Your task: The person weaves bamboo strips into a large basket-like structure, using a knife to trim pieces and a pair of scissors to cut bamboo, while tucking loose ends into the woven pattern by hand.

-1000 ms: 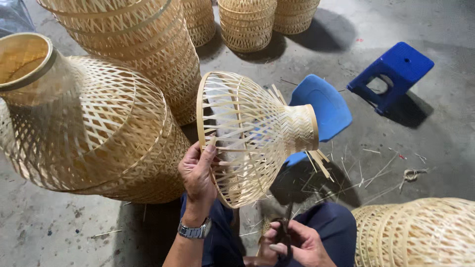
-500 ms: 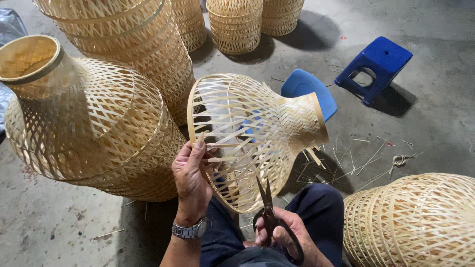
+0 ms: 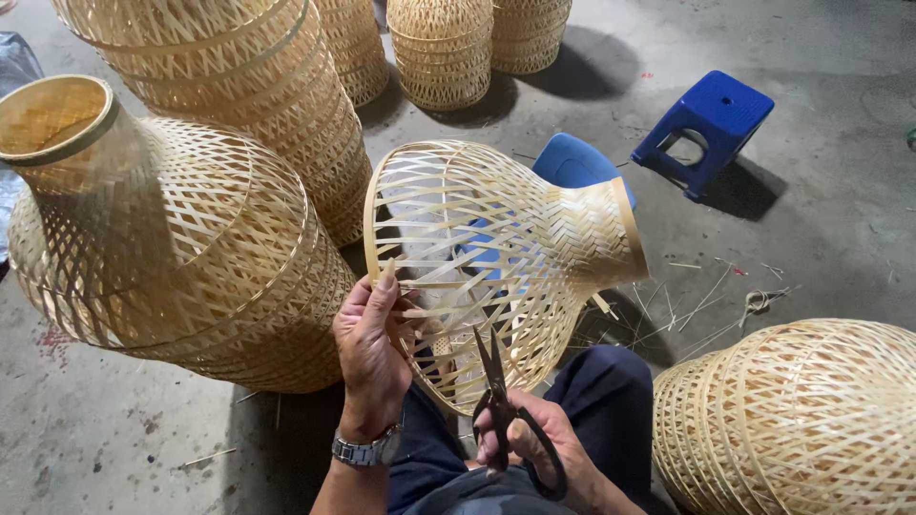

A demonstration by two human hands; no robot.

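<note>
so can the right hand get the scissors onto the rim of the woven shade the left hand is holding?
Probably yes. The right hand holds the scissors tips up, right at the lower rim of the bamboo shade. Nothing lies between them, and the left hand grips the rim further along, clear of the blades.

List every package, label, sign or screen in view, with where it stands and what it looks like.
None in view: no package, label, sign or screen shows.
Nearest thing to a package: a bluish plastic sheet or bag at the left edge, mostly cut off, behind the large woven bamboo frame; nothing on it can be made out.
</note>
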